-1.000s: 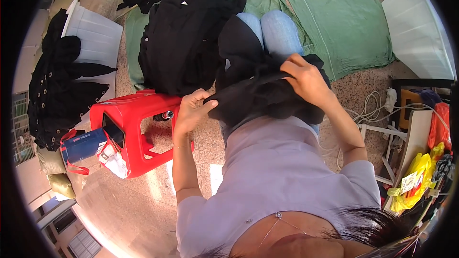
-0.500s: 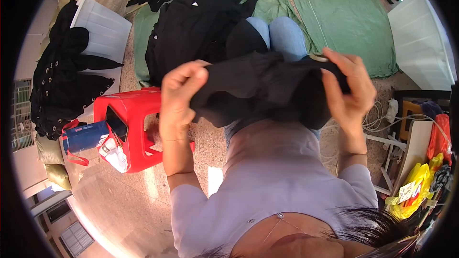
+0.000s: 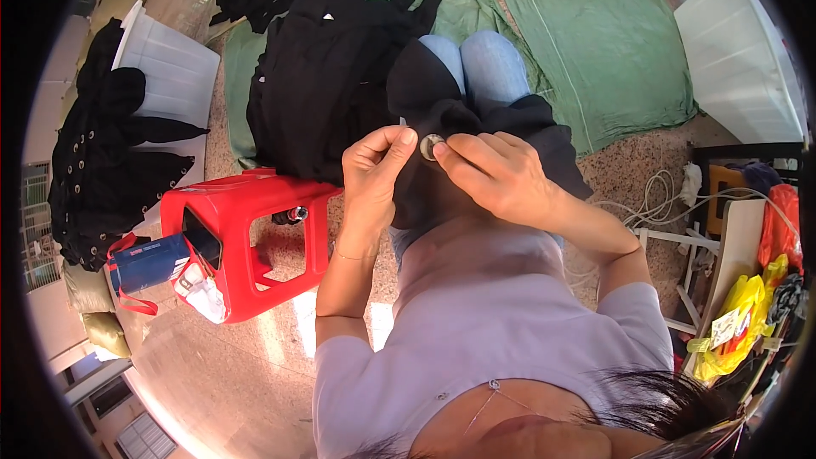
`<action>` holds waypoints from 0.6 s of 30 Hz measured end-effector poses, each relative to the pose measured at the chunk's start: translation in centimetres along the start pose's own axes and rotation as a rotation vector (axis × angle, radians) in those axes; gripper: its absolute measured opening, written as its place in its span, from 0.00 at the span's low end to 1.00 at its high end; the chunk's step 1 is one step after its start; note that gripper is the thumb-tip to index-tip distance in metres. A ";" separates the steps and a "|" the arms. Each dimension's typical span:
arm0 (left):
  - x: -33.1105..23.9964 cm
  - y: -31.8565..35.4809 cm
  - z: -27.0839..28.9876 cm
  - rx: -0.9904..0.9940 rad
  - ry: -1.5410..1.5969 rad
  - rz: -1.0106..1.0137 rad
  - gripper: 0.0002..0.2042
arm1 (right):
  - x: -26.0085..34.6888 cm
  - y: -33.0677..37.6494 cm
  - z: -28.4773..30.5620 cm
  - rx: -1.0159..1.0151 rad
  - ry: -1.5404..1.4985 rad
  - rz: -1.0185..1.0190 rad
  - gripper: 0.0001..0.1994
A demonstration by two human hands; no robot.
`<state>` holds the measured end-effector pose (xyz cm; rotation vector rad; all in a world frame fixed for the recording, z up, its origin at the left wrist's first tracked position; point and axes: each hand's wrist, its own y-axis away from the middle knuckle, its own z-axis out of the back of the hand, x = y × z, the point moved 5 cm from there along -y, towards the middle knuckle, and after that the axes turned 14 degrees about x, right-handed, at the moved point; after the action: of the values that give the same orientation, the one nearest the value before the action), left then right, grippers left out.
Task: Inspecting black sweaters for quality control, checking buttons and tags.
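A black garment [image 3: 544, 138] lies across my lap, over light blue jeans [image 3: 493, 68]. On it sits a large round button [image 3: 431, 148], pale with a darker centre. My right hand [image 3: 503, 177] is closed on the garment at the button, its thumb and fingertips touching the button's right side. Just left of the button, my left hand [image 3: 376, 168] is pinched at the garment's edge; exactly what is between its fingertips is too small to make out. Part of the cloth is hidden behind both hands.
A pile of black garments [image 3: 331, 76] lies left of my knees on green cloth [image 3: 595, 51]. A red stool [image 3: 246, 204] with a phone [image 3: 201, 238] and a blue box [image 3: 149, 262] stands at left. White bins [image 3: 174, 59] flank the cloth; yellow bag [image 3: 733, 323] at right.
The black garment was stretched wide between my hands; now it is lowered onto my lap. My hands have come together at the button, the right moving left.
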<state>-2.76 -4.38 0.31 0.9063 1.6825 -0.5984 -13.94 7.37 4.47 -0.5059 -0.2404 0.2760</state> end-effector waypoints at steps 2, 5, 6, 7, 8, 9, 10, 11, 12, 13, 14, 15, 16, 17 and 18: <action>1.0 0.4 0.7 -0.095 0.146 0.004 0.06 | -0.2 0.0 -0.3 0.005 -0.034 0.013 0.12; 1.1 0.4 0.2 -0.073 0.144 -0.036 0.06 | -0.3 0.1 -0.6 -0.020 -0.050 0.000 0.12; 1.1 0.4 0.1 -0.071 0.145 -0.036 0.06 | -0.4 0.2 -0.5 -0.047 -0.032 -0.024 0.12; 0.9 0.3 -0.1 -0.039 0.082 -0.035 0.06 | -0.4 0.3 -0.5 -0.046 -0.031 -0.025 0.12; 0.8 0.2 -0.2 -0.006 0.020 -0.035 0.07 | -0.4 0.2 -0.7 -0.003 -0.052 -0.047 0.12; 0.7 0.2 -0.3 0.026 -0.045 -0.033 0.08 | -0.5 0.2 -0.9 0.038 -0.075 -0.069 0.13; 0.6 0.3 0.0 0.031 -0.106 -0.046 0.10 | -0.6 0.2 -1.0 0.037 -0.076 -0.072 0.13; 0.7 0.2 0.1 0.032 -0.107 -0.044 0.10 | -1.4 0.2 -1.4 0.080 -0.258 -0.123 0.14; 0.5 0.3 0.2 0.035 -0.182 -0.088 0.09 | -1.8 -0.2 -1.6 0.121 -0.440 -0.169 0.16; 0.1 0.4 0.3 0.039 -0.257 -0.133 0.09 | -2.3 -0.7 -1.4 0.089 -0.559 -0.201 0.20; 0.0 0.5 0.3 0.040 -0.258 -0.134 0.09 | -2.6 -0.8 -1.2 0.162 -0.678 -0.307 0.20; -0.3 0.5 0.3 0.054 -0.306 -0.166 0.09 | -2.8 -1.4 -0.4 0.239 -0.798 -0.415 0.21; -0.5 0.5 0.2 0.069 -0.354 -0.198 0.08 | -3.4 -1.6 -0.8 0.273 -0.820 -0.379 0.20; -0.4 0.5 0.3 0.069 -0.354 -0.197 0.08 | -3.9 -1.6 -1.2 0.353 -0.793 -0.304 0.20; -0.3 0.4 0.2 0.109 -0.387 -0.232 0.08 | -4.2 -1.7 -1.3 0.430 -0.763 -0.231 0.19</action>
<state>-2.25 -4.40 0.57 0.6243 1.4204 -0.9653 -17.16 4.06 3.52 0.0780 -0.9519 0.2758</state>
